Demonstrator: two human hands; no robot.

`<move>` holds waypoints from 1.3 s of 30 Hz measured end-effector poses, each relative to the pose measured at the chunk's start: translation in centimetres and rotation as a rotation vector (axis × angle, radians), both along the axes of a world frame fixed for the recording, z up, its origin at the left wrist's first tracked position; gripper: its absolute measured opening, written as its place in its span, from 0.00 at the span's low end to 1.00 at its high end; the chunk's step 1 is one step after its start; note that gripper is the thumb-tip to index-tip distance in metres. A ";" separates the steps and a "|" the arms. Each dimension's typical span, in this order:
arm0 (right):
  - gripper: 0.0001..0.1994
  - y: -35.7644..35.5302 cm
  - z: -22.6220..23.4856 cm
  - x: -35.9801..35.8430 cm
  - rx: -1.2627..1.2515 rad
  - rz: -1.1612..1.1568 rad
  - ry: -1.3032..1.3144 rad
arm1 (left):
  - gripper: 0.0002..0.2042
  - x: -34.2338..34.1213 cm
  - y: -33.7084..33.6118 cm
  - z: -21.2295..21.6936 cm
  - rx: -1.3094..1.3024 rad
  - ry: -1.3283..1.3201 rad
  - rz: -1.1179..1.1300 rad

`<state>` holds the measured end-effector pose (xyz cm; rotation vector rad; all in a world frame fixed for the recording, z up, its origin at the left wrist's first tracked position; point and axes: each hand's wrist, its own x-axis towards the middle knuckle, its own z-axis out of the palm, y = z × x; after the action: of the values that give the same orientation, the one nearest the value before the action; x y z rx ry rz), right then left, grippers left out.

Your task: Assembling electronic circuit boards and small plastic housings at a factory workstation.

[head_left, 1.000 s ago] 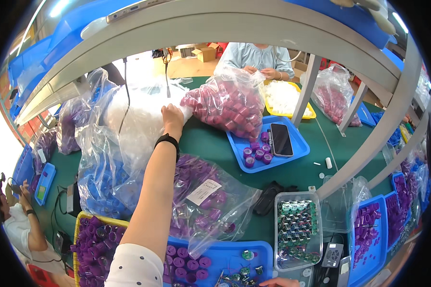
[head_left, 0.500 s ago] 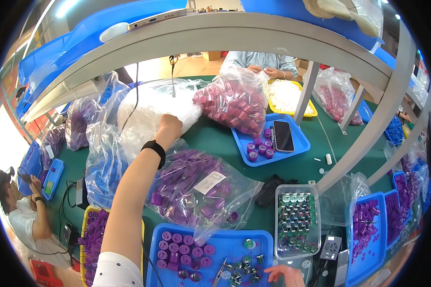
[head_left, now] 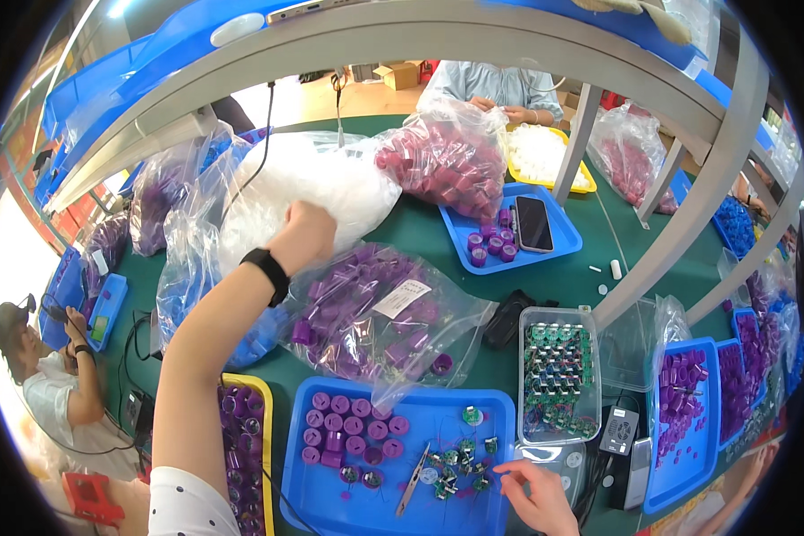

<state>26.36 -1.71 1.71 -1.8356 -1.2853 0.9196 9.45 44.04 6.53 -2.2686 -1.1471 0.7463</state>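
My left hand, with a black watch on the wrist, is raised over the workbench in front of a clear bag of white parts. Its fingers are curled, and I cannot see what they hold, if anything. Under the wrist lies a clear bag of purple caps. At the right edge of the blue tray, my right hand is open, its fingers spread. In the tray are purple caps in rows, metal tweezers and a cluster of small green circuit boards with wires.
A clear box of circuit boards stands right of the tray. Behind are a bag of dark pink caps and a blue tray holding a phone. A grey shelf frame crosses overhead. Co-workers sit across and at left.
My view has tilted, so the bench sits higher in the picture. My left hand has drawn back slightly from the white bag. My right hand has come further into view, fingers spread.
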 end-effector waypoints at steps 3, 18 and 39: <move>0.09 0.0 0.6 -0.3 -0.057 0.003 0.041 | 0.21 4.2 0.2 1.1 0.113 -0.339 -0.070; 0.07 -1.8 1.8 -2.2 -0.064 0.029 0.057 | 0.14 5.4 12.0 -18.8 0.335 -0.879 0.283; 0.08 15.3 10.1 -7.6 0.430 0.222 0.003 | 0.24 -18.3 -42.6 13.9 0.027 -1.077 -0.056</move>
<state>18.78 13.61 11.80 -1.3776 -1.5680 0.6887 -8.89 1.47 20.45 -2.6836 -1.4554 -0.6348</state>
